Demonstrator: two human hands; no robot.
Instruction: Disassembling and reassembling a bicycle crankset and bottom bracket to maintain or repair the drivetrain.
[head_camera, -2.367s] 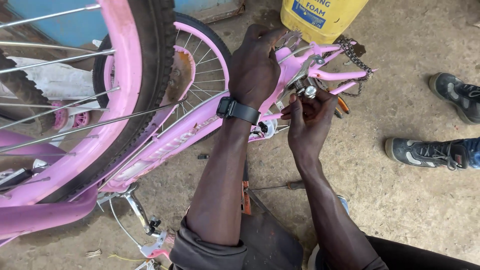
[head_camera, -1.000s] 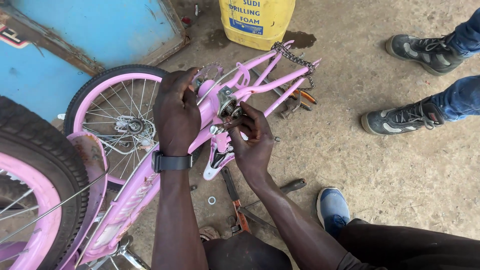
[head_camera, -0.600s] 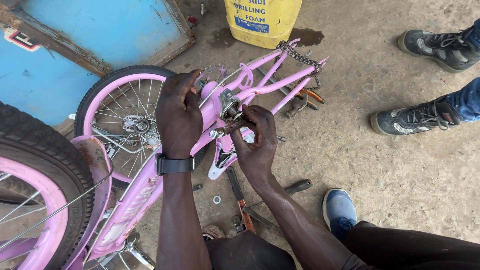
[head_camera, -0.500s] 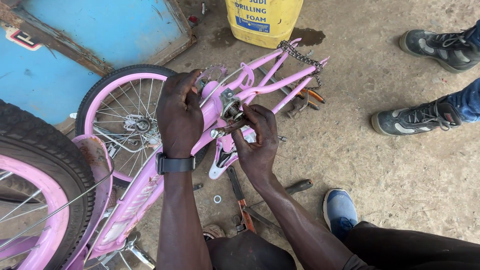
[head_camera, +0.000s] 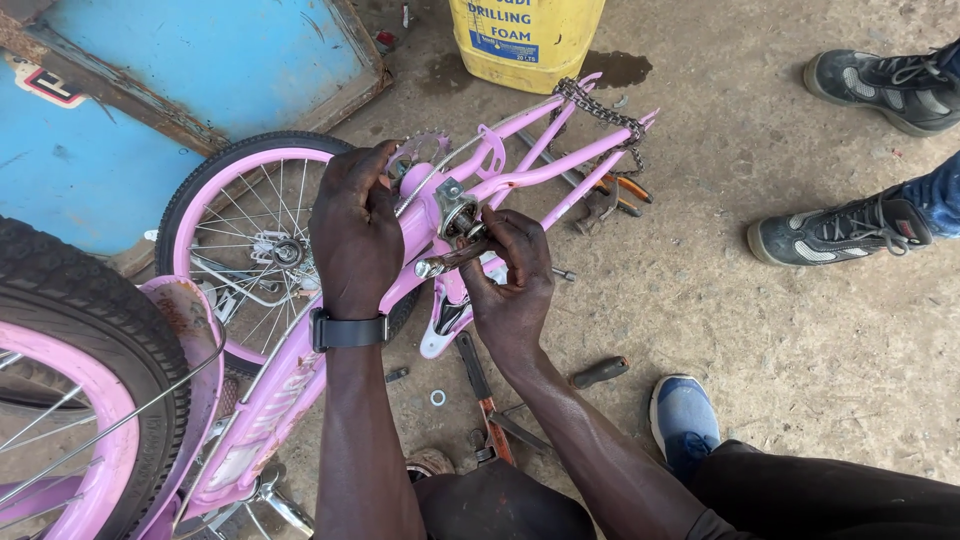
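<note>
Your left hand grips the pink bike frame; your right hand pinches a small metal tool at its crank hub.

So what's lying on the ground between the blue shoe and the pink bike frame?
In the head view, a dark-handled tool lies on the dirt between the blue shoe and the pink bike frame, near the right hand.

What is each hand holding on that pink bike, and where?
The left hand grips the pink bicycle frame near its bottom bracket. The right hand pinches a small metal tool at that bracket.
</note>
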